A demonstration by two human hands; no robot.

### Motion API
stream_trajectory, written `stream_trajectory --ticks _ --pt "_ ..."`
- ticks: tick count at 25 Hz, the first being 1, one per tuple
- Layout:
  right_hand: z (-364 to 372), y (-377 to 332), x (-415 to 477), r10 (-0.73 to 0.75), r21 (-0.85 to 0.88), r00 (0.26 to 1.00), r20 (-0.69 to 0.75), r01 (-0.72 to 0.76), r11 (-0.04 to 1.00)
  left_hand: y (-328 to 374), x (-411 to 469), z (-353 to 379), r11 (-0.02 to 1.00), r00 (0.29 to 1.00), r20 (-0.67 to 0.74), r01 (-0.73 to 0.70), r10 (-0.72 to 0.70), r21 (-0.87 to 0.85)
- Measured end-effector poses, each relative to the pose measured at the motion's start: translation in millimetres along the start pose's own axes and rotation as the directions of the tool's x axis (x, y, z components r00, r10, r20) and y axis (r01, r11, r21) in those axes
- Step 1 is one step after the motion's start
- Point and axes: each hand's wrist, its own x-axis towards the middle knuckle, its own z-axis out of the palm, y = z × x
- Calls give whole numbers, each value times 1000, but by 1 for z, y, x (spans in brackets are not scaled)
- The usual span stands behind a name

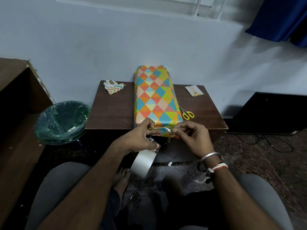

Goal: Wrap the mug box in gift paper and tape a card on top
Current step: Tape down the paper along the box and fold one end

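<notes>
Step in hand, as I read it: taping shut the near end of the wrapped mug box (154, 97). It lies lengthwise on the table (113, 110), just beyond both grips. Right grip (192, 138) pinches the clear tape strip (166, 130). Left grip (141, 138) grasps the tape roll (142, 163), thumb at the box edge. Next I'd press the strip flat and sever it. Scissors (187, 113) and card (194, 90) lie beyond the right grip.

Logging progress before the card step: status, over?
Hands busy: left hand holds tape roll, right hand pinches tape strip across near end of wrapped box. Card lies apart on table. Scissors beside box, not blocking.
</notes>
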Motion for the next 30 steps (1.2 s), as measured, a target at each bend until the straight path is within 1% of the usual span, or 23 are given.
stream_trajectory --ticks 2,4,7,11,14,18,24,26,30 --pt "6 1 2 -33 -81 999 19 34 996 -1 0 -1 1000 1000 6 0 0 -19" --pt "12 2 4 -98 -190 995 25 101 977 -1 0 0 1000 1000 13 8 -8 -27" --pt "16 7 10 -161 -361 984 79 179 915 0 0 -2 1000 1000 16 20 -19 -6" --pt "22 11 16 -220 -598 956 193 292 746 5 -1 -1 999 1000 -7 22 -22 49" --pt "29 9 18 -270 -714 938 217 341 611 10 -1 1 997 1000 -9 20 -20 68" --pt "35 6 17 -288 -802 935 208 332 496 8 0 -2 997 1000 8 19 -20 77" --pt "40 2 18 -310 -863 932 188 308 400 9 0 -2 997 1000 1 28 -28 72" --pt "41 -1 17 -332 -866 928 167 299 400 8 0 -3 997 1000 -1 25 -25 68" --pt "42 -11 17 -382 -855 920 84 263 446 6 1 -5 996 1000 5 20 -21 89"
